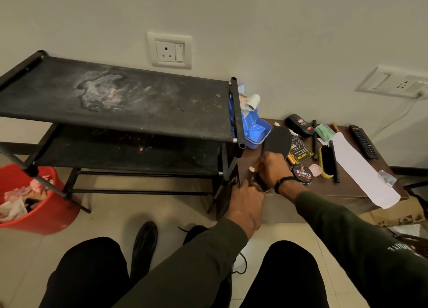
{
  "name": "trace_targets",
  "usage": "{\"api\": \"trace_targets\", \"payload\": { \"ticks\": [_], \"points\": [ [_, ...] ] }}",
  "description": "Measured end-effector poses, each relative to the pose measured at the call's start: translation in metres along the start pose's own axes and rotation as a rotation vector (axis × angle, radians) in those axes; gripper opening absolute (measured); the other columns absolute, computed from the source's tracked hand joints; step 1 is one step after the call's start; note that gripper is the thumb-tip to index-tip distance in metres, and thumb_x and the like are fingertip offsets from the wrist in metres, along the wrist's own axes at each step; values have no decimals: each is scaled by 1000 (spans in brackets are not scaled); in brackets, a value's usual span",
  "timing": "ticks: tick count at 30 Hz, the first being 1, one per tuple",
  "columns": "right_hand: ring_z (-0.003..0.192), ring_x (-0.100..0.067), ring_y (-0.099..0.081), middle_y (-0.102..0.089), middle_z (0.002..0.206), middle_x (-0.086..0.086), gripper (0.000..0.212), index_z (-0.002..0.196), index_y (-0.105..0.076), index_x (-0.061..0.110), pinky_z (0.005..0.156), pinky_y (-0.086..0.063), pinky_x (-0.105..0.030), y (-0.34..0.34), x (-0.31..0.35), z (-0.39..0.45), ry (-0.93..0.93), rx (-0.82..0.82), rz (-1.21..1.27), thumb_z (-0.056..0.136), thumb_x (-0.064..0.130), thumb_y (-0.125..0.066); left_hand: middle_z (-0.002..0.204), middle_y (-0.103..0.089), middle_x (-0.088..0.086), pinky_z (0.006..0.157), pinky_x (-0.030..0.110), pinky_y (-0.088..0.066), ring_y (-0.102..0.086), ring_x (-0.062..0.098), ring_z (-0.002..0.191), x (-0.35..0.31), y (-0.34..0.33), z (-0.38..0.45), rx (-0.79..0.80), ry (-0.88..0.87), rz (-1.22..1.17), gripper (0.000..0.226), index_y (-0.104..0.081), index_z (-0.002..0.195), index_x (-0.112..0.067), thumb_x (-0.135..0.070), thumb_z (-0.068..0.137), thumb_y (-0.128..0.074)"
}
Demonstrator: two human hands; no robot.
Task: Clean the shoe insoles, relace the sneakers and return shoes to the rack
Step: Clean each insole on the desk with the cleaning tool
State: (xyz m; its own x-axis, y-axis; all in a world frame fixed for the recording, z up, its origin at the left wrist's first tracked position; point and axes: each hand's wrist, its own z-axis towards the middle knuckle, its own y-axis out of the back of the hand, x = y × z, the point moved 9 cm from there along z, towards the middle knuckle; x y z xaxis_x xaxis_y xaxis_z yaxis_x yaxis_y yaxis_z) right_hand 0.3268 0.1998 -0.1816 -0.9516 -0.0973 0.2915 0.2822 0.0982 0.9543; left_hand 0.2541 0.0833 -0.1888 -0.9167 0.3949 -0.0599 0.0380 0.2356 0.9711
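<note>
A black insole (278,139) lies tilted over the left end of the brown table (324,187), toe end pointing away. My right hand (272,171) covers its middle, and its fingertips pinch a small pinkish-white wad (251,168) against it. My left hand (246,204) is curled round the insole's near end at the table edge, which is mostly hidden. The black two-shelf shoe rack (115,104) stands to the left, dusty and with no shoes on it. On the floor by my knees are a black shoe (144,245) and a black sneaker (195,233) with loose laces.
On the table are a polish tin (302,174), a yellow-backed brush (327,160), a green comb (323,130), a dark bottle (298,124), a remote (364,142), a long white paper (363,171) and a blue tub (257,131). A red bucket (46,212) of rags stands left.
</note>
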Motion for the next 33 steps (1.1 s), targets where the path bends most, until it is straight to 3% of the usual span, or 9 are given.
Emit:
{"api": "trace_targets", "payload": {
  "ticks": [3, 6, 8, 12, 18, 22, 27, 30, 33],
  "points": [
    [87, -31, -64, -65, 96, -12, 8, 94, -68, 5, 70, -50, -33, 5, 2, 15, -82, -62, -13, 89, 11, -69, 141, -50, 6, 98, 48, -46, -41, 31, 127, 0, 0, -1, 12, 2, -2, 59, -48, 143, -16, -20, 87, -66],
    [85, -31, -65, -67, 93, -13, 8, 91, -71, 4, 68, -48, -32, 1, -1, 10, -121, -93, 21, 87, 11, -72, 139, -51, 6, 98, 47, -46, -40, 31, 128, 1, 2, -3, 33, 8, 15, 56, -49, 142, -17, -24, 89, -66],
    [81, -25, -65, -70, 88, -7, 2, 83, -75, 12, 66, -49, -28, -7, 0, -2, -75, -48, 37, 84, 10, -75, 134, -54, 6, 98, 45, -45, -40, 30, 128, 3, 4, -1, 34, 19, 21, 48, -55, 135, -20, -25, 89, -66],
    [75, -11, -63, -71, 84, 3, 9, 82, -78, 18, 62, -40, -11, -17, 2, -18, 79, 50, 35, 84, 10, -75, 135, -55, 6, 100, 44, -44, -37, 29, 132, 2, 0, -1, 5, 14, 28, 43, -58, 132, -21, -24, 90, -63],
    [83, -27, -62, -62, 93, -8, 8, 91, -72, 9, 71, -55, -39, 12, -12, 21, 32, -141, -104, 91, 14, -66, 139, -51, 6, 94, 43, -46, -41, 31, 126, 0, 4, 0, -35, -2, -6, 58, -49, 141, -16, -20, 86, -67],
    [89, -28, -62, -62, 99, -11, 12, 99, -74, 6, 77, -53, -37, 20, -19, 44, -27, -155, -110, 93, 11, -65, 137, -51, 6, 93, 44, -47, -40, 32, 125, 1, 4, -1, -27, 2, 7, 60, -46, 143, -14, -19, 86, -66],
    [85, -32, -60, -61, 94, -14, 13, 93, -74, 5, 68, -44, -33, 11, -18, 8, -51, -157, -19, 90, 3, -62, 129, -56, 6, 94, 41, -47, -46, 30, 121, 1, 15, 0, -26, -9, -8, 44, -55, 131, -17, -18, 89, -64],
    [81, -28, -59, -59, 90, -11, 13, 90, -75, 7, 68, -46, -33, 2, -11, -28, 28, -112, -10, 91, 12, -63, 122, -59, 6, 94, 40, -47, -47, 29, 122, 1, 19, 0, -20, 4, -38, 33, -59, 122, -18, -16, 89, -64],
    [81, -24, -57, -57, 94, -8, 17, 89, -74, 12, 69, -44, -31, -7, -8, -62, 69, -64, -48, 97, 22, -62, 128, -56, 6, 97, 41, -45, -44, 29, 125, -2, 17, -1, -14, -7, -1, 36, -57, 127, -19, -18, 91, -64]
  ]
}}
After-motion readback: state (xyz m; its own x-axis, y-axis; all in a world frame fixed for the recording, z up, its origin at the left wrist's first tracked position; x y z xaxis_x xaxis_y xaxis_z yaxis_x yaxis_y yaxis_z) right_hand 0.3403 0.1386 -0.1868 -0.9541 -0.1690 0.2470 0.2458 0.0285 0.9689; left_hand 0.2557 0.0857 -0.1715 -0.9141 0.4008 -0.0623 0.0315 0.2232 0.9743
